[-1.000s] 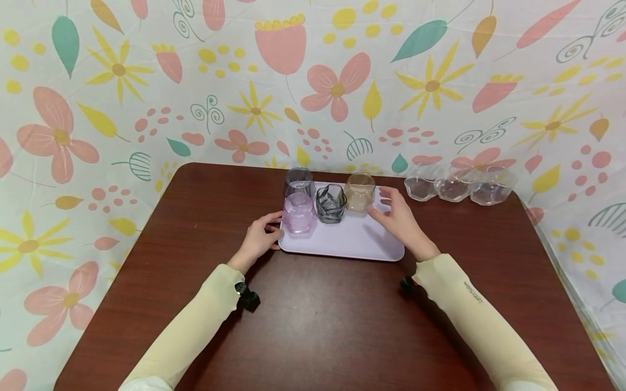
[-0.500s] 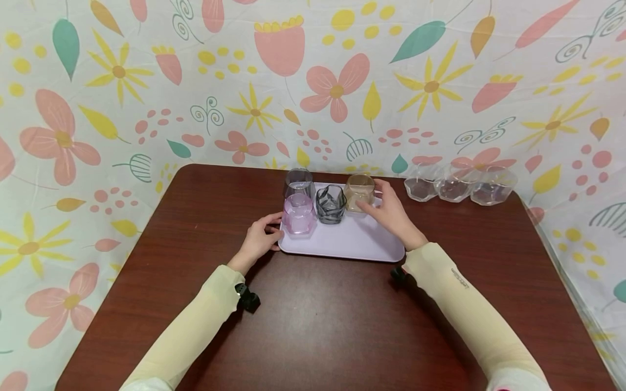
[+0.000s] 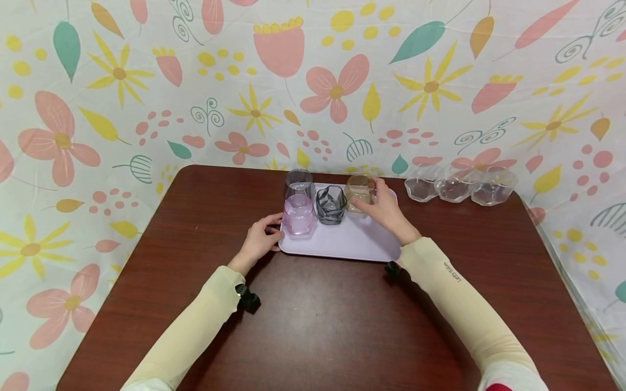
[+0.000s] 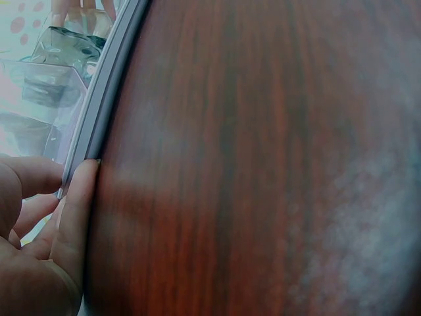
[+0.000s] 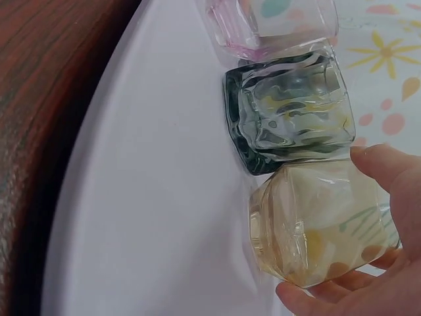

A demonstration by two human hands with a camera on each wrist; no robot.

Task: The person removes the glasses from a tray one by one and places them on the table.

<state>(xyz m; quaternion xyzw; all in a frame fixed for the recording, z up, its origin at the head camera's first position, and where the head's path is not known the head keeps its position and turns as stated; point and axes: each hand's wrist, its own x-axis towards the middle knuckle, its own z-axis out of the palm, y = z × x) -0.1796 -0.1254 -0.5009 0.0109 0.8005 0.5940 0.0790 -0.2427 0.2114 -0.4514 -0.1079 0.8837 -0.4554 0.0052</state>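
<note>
Right hand (image 3: 386, 212) clamped on amber glass tumbler (image 5: 309, 224): thumb on one side near the rim, fingers round the other. Tumbler is upright, base on the lavender tray (image 3: 347, 241), toward the tray's far right.

Left hand (image 3: 258, 237) has the tray's left edge pinched, near the front corner; left wrist view shows digits on both sides of the rim.

Dark grey wavy tumbler (image 3: 331, 205) just left of the right-hand grip, right beside the amber one. Can't tell if the two touch. Pink faceted tumbler (image 3: 299, 217) just right of the left-hand grip, on the tray. Smoky clear tumbler (image 3: 299, 182) directly behind the pink one, farther from the left hand; its base is hidden.

Three clear faceted cups (image 3: 454, 189) in a row, well right of the right-hand grip, on the dark wood table (image 3: 313, 331). Floral cloth (image 3: 210, 65) hangs behind both hands. Pale yellow sleeves (image 3: 447, 296) on both forearms, small black device (image 3: 248, 298) at the left wrist, another at the right.
</note>
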